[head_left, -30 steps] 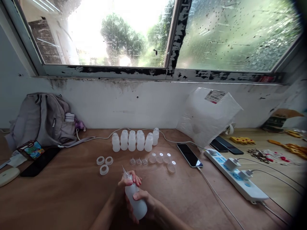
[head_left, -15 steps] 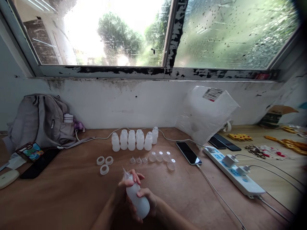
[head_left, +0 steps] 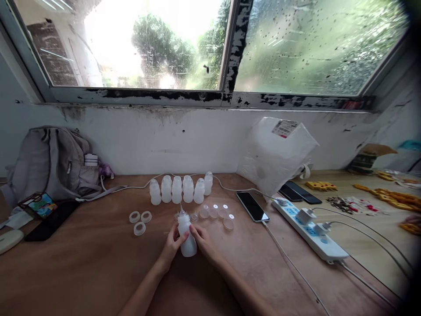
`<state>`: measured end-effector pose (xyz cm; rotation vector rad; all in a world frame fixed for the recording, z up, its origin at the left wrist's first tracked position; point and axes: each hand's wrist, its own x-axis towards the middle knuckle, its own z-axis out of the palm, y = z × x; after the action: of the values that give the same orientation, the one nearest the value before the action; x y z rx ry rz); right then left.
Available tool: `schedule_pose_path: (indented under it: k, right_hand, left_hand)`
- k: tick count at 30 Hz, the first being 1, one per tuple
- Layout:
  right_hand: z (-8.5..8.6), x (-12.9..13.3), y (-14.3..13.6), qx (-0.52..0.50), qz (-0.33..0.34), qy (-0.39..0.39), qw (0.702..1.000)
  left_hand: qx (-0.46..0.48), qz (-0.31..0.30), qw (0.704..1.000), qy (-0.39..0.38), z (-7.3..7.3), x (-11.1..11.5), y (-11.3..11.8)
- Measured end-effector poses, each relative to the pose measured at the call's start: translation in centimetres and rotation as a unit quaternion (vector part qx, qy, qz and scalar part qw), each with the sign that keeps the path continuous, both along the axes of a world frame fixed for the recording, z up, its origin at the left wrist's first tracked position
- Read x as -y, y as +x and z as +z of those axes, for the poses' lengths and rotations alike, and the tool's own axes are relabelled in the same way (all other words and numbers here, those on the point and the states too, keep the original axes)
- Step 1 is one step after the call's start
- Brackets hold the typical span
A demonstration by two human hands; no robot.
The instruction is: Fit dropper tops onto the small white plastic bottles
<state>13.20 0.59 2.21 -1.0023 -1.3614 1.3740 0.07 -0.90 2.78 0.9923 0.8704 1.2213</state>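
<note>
Both hands hold one frosted white baby bottle [head_left: 188, 247], upright on or just above the brown table, with a clear pointed nipple at its top. My left hand [head_left: 173, 245] grips its left side, thumb across the front. My right hand [head_left: 201, 239] closes on its right side near the shoulder. Directly behind the bottle are clear nipples, partly hidden, and a small clear piece [head_left: 194, 217]. Several round clear caps [head_left: 213, 213] lie to the right. Three white rings [head_left: 140, 228] lie to the left. Several similar bottles [head_left: 176, 191] stand in a row farther back.
A phone [head_left: 252, 206] on a cable and a white power strip [head_left: 309, 230] lie to the right. Behind them leans a translucent plastic bag [head_left: 278, 153]. At the left sits a grey backpack [head_left: 52, 162] beside a black phone-like slab [head_left: 49, 226]. Yellow parts [head_left: 388, 196] lie far right.
The bottle has gone from tilted and close to me to upright and farther forward. My hands have shifted from wrapping its top and body to holding its two sides.
</note>
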Motion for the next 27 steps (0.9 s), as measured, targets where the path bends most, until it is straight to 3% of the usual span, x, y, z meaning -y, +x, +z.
schedule_pose_path:
  k: [2, 5, 8, 11, 16, 23, 27]
  right_hand:
    - [0.3, -0.4, 1.3, 0.136, -0.123, 0.144, 0.973]
    - [1.2, -1.5, 3.9, 0.240, -0.311, 0.266, 0.880]
    - [1.4, -2.9, 6.7, 0.308, -0.440, 0.287, 0.793]
    - [0.6, -4.0, 8.6, 0.355, -0.491, 0.241, 0.758]
    - [-1.0, -4.2, 8.5, 0.376, -0.457, 0.210, 0.778]
    - [-1.6, -3.0, 4.9, 0.321, -0.280, 0.276, 0.861]
    - [-1.8, -2.8, 4.0, 0.271, -0.219, 0.257, 0.901]
  left_hand:
    - [0.003, 0.020, 1.000, -0.013, -0.1, -0.1, -0.1]
    - [0.015, 0.030, 0.998, -0.048, -0.1, -0.1, -0.4]
    - [0.039, 0.028, 0.996, -0.075, 0.2, -0.1, -0.6]
    - [0.054, 0.035, 0.993, -0.095, 0.6, -0.1, -0.6]
    - [0.058, 0.034, 0.993, -0.092, 0.9, 0.0, -0.6]
    - [0.012, -0.001, 0.995, -0.098, 1.0, 0.3, -0.8]
    - [-0.047, -0.014, 0.997, -0.066, 0.9, 0.2, -1.0]
